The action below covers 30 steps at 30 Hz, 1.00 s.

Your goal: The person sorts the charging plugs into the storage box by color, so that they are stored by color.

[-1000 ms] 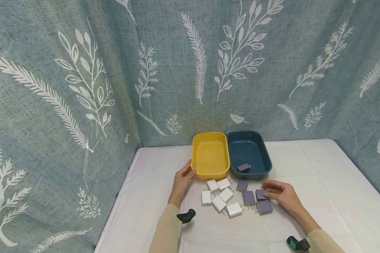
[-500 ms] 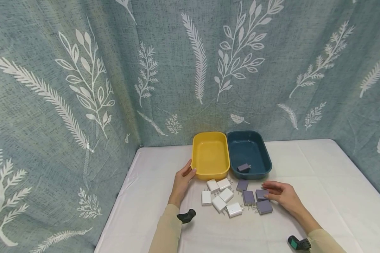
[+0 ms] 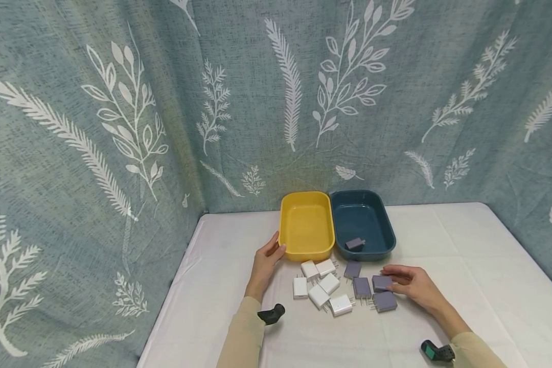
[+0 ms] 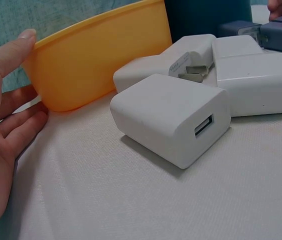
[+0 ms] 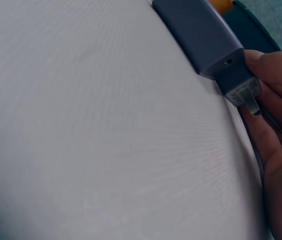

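My left hand rests on the near left corner of a yellow tray. In the left wrist view its thumb lies at the rim and its fingers touch the outer wall. Over at the right, my right hand pinches a grey-purple charger that lies on the table. Its prongs show in the right wrist view, with the thumb at one side and fingers at the other. A second purple charger lies against it. Further purple chargers lie to the left.
A dark blue tray adjoins the yellow tray and holds one purple charger. Several white chargers lie grouped in front of the yellow tray. A patterned curtain hangs behind the white-covered table.
My right thumb has shifted slightly to the right and nearer along the purple charger's edge. The left hand, trays and chargers keep their places.
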Motion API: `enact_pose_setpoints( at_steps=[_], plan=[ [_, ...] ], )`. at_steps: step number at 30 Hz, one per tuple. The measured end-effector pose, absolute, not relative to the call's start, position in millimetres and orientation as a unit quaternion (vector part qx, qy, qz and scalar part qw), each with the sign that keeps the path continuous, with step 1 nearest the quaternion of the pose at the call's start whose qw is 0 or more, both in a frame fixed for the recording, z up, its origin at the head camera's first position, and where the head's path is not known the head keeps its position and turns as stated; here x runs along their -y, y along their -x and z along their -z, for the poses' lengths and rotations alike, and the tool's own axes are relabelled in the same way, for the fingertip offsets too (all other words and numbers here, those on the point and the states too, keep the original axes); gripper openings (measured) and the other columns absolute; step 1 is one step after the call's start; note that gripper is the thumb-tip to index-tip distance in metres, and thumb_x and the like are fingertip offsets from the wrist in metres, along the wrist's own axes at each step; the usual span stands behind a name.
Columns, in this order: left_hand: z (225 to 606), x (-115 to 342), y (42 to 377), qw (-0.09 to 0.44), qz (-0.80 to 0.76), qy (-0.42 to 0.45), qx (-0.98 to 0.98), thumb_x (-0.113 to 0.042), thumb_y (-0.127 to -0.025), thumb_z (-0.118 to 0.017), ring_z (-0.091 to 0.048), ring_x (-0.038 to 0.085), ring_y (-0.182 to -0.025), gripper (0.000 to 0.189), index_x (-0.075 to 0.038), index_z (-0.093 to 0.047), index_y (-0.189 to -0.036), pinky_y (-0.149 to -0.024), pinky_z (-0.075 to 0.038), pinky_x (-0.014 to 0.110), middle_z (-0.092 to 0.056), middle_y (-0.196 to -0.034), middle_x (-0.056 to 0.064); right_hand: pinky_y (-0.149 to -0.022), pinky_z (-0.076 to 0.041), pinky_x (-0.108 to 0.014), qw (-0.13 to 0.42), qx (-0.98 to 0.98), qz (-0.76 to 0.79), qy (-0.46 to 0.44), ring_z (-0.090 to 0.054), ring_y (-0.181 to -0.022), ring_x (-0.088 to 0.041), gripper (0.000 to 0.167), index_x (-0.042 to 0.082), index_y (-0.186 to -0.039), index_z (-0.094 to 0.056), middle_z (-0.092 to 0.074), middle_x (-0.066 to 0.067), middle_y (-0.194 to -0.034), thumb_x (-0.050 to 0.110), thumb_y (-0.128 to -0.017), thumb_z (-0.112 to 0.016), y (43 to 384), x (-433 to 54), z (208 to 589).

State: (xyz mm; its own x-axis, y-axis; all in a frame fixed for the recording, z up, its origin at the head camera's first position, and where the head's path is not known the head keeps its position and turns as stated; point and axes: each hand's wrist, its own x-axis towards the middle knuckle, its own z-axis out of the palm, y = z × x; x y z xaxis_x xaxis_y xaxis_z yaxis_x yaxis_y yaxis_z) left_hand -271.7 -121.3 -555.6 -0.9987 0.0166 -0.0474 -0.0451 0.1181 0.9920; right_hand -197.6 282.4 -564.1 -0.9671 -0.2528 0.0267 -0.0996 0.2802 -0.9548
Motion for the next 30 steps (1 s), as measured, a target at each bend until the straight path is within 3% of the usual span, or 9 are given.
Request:
enact_pose_setpoints(
  at_steps=[5, 8, 12, 21, 30],
  plan=[
    [536, 121, 263, 0.033, -0.652, 0.009, -0.757, -0.028, -0.095, -0.063, -0.044, 0.025, -0.14, 0.058, -0.021, -0.041, -0.149, -0.107, -0.047, 0.035, -0.042, -0.153, 0.005, -0.09, -0.053, -0.013, 0.037, -0.825, 0.558, 0.081, -0.068, -0.109, -0.012, 0.052, -0.008, -0.124, -0.06, -0.064, -0.026, -0.124, 0.011, -0.08, -0.078, 197, -280, 562],
    [542, 120, 265, 0.023, -0.652, 0.011, -0.758, -0.035, -0.094, -0.065, -0.045, 0.023, -0.139, 0.059, -0.026, -0.042, -0.148, -0.106, -0.048, 0.033, -0.044, -0.153, 0.002, -0.09, -0.054, -0.014, 0.032, -0.827, 0.556, 0.079, -0.067, -0.113, -0.026, 0.052, -0.009, -0.125, -0.059, -0.064, -0.026, -0.124, 0.01, -0.081, -0.078, 196, -279, 561],
    [558, 121, 271, 0.009, -0.655, 0.014, -0.756, -0.045, -0.089, -0.067, -0.047, 0.019, -0.137, 0.06, -0.035, -0.046, -0.144, -0.106, -0.048, 0.033, -0.046, -0.151, -0.004, -0.09, -0.054, -0.013, 0.043, -0.823, 0.561, 0.079, -0.065, -0.114, -0.029, 0.053, -0.01, -0.126, -0.058, -0.062, -0.028, -0.126, 0.008, -0.08, -0.077, 196, -281, 560],
    [558, 120, 271, 0.011, -0.652, 0.018, -0.758, -0.046, -0.088, -0.068, -0.046, 0.018, -0.138, 0.062, -0.036, -0.046, -0.144, -0.106, -0.048, 0.034, -0.045, -0.151, -0.006, -0.09, -0.054, -0.013, 0.055, -0.808, 0.58, 0.094, -0.066, -0.11, -0.007, 0.055, -0.013, -0.127, -0.056, -0.059, -0.031, -0.128, 0.003, -0.079, -0.077, 196, -284, 563],
    [559, 121, 271, 0.009, -0.656, 0.017, -0.754, -0.044, -0.089, -0.068, -0.047, 0.015, -0.137, 0.059, -0.036, -0.047, -0.143, -0.106, -0.048, 0.032, -0.046, -0.15, -0.008, -0.091, -0.054, -0.015, 0.05, -0.823, 0.559, 0.08, -0.064, -0.116, -0.032, 0.052, -0.013, -0.126, -0.056, -0.06, -0.031, -0.127, 0.001, -0.079, -0.075, 196, -282, 562]
  ],
)
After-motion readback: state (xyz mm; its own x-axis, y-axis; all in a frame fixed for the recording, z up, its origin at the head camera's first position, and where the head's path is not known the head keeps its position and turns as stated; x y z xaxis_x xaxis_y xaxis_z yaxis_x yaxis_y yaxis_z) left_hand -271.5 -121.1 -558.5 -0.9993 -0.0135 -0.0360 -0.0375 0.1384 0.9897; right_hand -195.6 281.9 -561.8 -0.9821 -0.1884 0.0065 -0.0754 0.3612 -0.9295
